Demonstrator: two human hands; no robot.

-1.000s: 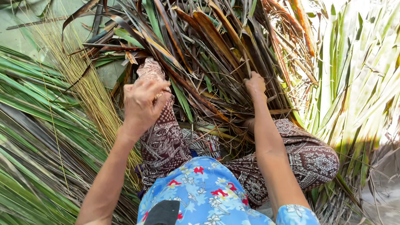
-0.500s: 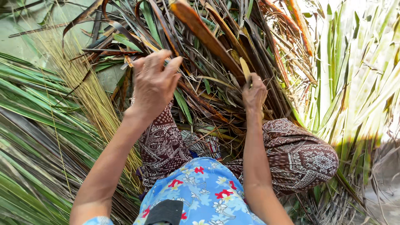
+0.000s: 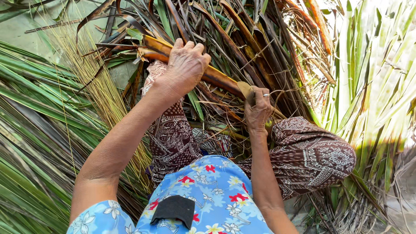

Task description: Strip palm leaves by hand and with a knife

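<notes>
A heap of green and dried brown palm fronds (image 3: 277, 47) surrounds a seated person. At eleven o'clock, the left hand (image 3: 185, 65) grips a long yellow-brown frond stalk (image 3: 216, 77); the right hand (image 3: 258, 110) closes on its nearer end. Little looks stripped; a sheaf of thin pale ribs (image 3: 93, 86) lies at nine o'clock.

Dry palm stalk (image 3: 216, 77), woody, smooth and faintly glossy, amid matt fibrous brown fronds (image 3: 242, 39); left of the stalk, thin straw-like midribs (image 3: 93, 82); beneath it, patterned matt cloth trousers (image 3: 312, 156).

An outdoor leaf-working spot: heaped dry palm fronds (image 3: 260, 52), green leaves (image 3: 34, 99) and stripped midribs (image 3: 93, 82) cover the ground.
</notes>
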